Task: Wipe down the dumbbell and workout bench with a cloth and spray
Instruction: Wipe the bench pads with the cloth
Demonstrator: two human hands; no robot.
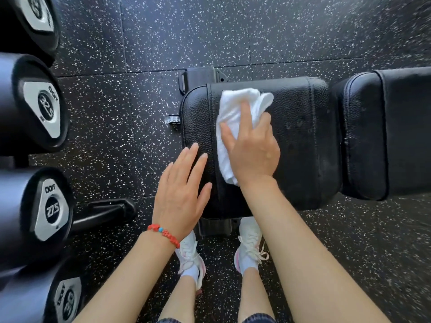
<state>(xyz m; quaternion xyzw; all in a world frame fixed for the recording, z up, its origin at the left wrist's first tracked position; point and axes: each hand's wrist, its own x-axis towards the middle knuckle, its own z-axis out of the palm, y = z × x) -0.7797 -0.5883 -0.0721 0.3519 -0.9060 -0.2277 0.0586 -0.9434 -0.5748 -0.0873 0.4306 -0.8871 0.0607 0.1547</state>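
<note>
A black padded workout bench runs left to right; its seat pad (300, 141) lies in the middle and its back pad (384, 134) to the right. A white cloth (235, 108) is spread on the left part of the seat pad. My right hand (251, 148) presses flat on the cloth, fingers spread and curled over its folds. My left hand (182, 190), with a red bead bracelet on the wrist, hovers open over the seat's near left corner and holds nothing. No spray bottle is in view.
A rack of black dumbbells (44, 108) with silver end plates lines the left edge. A black rack foot (105, 213) juts toward the bench. Speckled rubber floor (210, 31) surrounds everything. My white shoes (249, 243) stand at the bench's near side.
</note>
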